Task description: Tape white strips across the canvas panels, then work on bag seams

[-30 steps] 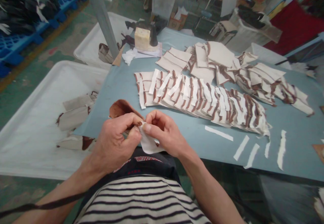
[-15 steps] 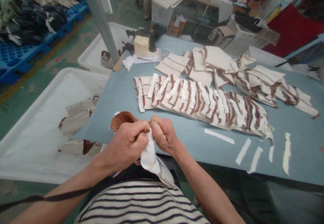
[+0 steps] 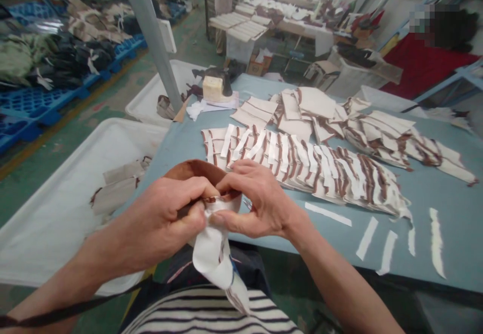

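Where the blue counter runs out ahead of the person, it carries most of the stock, and a white tray just beside its left edge holds a few more pieces. Across the counter's middle lies a long row of cream-and-brown pieces, overlapped like tiles, many with a white band laid over them; judging by how neatly they lie, these are the ones already handled. Behind the row sits a looser heap of similar pieces, which I take to be the share left. Near the front right edge, several loose strips lie apart from one another on the bare surface. Close to the body, above the counter's near edge, both hands work one brown piece. The left hand is clenched around its lower rim. The right hand pinches the same rim with thumb and forefinger, where a white strip meets it and hangs down toward the striped shirt.
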Available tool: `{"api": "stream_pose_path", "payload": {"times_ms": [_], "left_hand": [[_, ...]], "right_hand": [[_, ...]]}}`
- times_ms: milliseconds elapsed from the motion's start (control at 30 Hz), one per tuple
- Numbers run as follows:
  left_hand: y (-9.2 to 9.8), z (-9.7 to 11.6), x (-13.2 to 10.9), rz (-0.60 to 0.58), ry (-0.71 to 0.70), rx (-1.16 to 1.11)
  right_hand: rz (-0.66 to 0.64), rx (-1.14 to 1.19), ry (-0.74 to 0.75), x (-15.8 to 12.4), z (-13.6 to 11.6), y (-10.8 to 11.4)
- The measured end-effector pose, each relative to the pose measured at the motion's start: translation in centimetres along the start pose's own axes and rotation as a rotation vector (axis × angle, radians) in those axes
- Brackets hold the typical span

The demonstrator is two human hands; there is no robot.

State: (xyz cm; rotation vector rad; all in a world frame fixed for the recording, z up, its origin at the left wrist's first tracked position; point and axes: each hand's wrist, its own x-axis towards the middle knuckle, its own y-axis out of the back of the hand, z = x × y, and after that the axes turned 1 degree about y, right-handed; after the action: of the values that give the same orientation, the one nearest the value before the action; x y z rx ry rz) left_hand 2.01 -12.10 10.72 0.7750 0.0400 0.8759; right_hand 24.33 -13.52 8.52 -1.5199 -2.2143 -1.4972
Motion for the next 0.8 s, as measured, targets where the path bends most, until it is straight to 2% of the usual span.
{"api": "stream_pose_path", "payload": {"times_ms": [133,233,333,433,567,667,767,800], "left_hand": [[-0.1,0.4,-1.2,0.015,0.036,0.108],[-0.4,0.4,-1.9,0.040,0.060,0.155],[-0.8,0.2,-2.5,0.063,0.022,0.196],[-1.0,0.0,-3.0,0.105,-0.028,0.263],[-1.2,-0.5,-3.1,0.137,-0.102,0.319],[-1.2,-1.5,-2.9,0.136,-0.245,0.292],[-1.3,-2.9,-3.2,0.069,-0.420,0.196],[-1.4,-3.3,-3.4,0.049,-0.440,0.168]], "right_hand": [[-0.161,0.155,-0.147,0.5,-1.0,0.9],[-0.189,0.307,-0.243,0.7,-1.7,0.8],[-0.216,0.435,-0.365,0.7,-2.1,0.3],[-0.165,0.495,-0.445,0.6,-2.5,-0.5],[-0.017,0.504,-0.530,0.2,-3.3,-2.1],[0.080,0.636,-0.671,-0.2,-3.8,-3.2],[0.062,0.857,-0.772,-0.8,-4.0,-3.8],[0.047,0.929,-0.787,-1.0,-4.0,-3.9]]}}
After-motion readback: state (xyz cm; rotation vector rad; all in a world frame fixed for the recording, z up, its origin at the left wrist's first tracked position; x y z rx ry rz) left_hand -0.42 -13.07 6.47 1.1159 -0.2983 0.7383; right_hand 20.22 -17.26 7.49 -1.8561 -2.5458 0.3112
